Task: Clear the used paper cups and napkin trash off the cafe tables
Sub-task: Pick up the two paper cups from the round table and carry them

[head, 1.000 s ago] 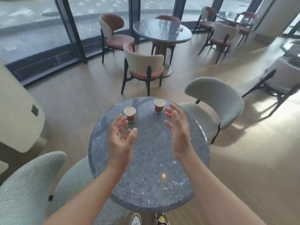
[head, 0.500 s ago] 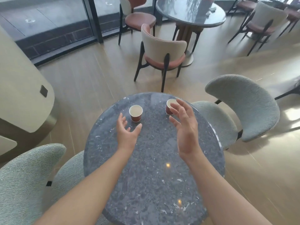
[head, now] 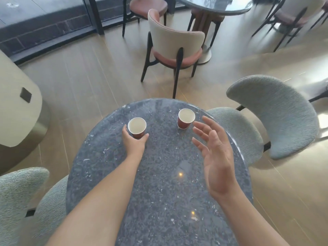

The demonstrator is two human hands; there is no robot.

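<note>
Left grip (head: 134,141) round cup (head: 137,126) — fingertips hidden

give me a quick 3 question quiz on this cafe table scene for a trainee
1. True or false: the left hand has its fingers and thumb wrapped round the left red paper cup.
2. The right hand, relative to the right red paper cup, is: A gripping it; B open, not touching it; C pressing on its rim.
3. Fill in: ___ cups stand upright on the round grey speckled stone table.

Key: 1 true; 2 B; 3 two.
</note>
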